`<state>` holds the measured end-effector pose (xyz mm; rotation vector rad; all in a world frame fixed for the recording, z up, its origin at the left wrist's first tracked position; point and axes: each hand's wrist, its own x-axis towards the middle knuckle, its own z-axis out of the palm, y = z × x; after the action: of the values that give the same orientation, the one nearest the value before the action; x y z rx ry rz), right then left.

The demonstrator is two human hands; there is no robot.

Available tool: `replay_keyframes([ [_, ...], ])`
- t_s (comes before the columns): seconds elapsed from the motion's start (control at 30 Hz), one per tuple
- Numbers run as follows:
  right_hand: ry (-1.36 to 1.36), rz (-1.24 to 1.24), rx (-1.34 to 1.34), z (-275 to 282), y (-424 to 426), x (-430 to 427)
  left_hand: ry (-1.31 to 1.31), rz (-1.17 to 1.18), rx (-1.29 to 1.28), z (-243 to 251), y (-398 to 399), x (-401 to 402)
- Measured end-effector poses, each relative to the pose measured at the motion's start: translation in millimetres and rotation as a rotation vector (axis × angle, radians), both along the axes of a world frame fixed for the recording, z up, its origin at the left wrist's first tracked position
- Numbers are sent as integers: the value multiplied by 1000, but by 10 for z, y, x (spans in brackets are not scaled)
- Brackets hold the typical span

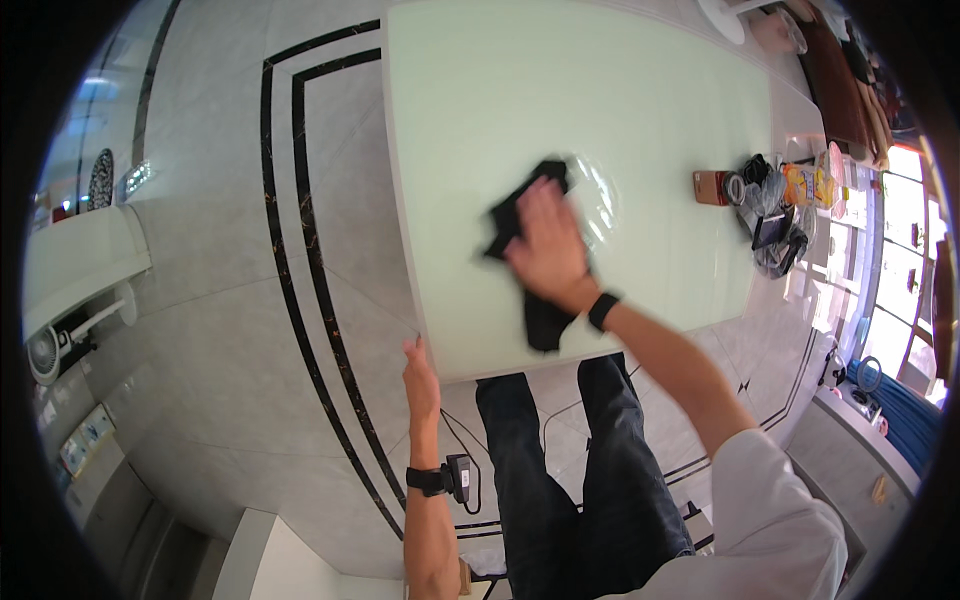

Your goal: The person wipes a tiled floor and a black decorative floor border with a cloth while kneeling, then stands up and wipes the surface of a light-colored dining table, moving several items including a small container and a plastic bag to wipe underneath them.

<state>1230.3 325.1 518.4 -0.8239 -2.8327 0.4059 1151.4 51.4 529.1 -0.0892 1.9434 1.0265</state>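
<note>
My right hand (pixel 551 244), blurred by motion, lies flat on a black cloth (pixel 546 326) on the pale green table top (pixel 465 97). The cloth is bunched and sticks out past the fingertips and below the wrist; whether the fingers pinch it is hidden. A black band is round my right wrist. My left hand (pixel 421 375) is at the table's near left corner, beside its edge, with no object visible in it. On the left wrist sits a strapped black device (pixel 457 480) with a cable.
At the table's right end stand a brown box (pixel 709 187), a roll of tape (pixel 734 188), plastic bags (pixel 765 202) and a yellow packet (pixel 801 184). A white fan (pixel 46 354) is at the far left. My legs are against the near table edge.
</note>
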Motion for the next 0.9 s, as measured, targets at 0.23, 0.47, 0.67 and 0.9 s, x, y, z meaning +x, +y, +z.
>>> replay_keyframes([
  [0.23, -94, 793, -212, -78, -960, 2, -396, 233, 101, -188, -49, -23],
  [0.47, 2, 58, 150, -181, 1530, -914, -127, 57, 101, 49, 96, -29],
  [0.67, -48, -43, 165, -141, 724, -849, -176, 44, 140, -13, 35, -45],
  [0.9, -207, 512, -174, 19, -1433, 78, -422, 330, 88, -232, -61, -98],
])
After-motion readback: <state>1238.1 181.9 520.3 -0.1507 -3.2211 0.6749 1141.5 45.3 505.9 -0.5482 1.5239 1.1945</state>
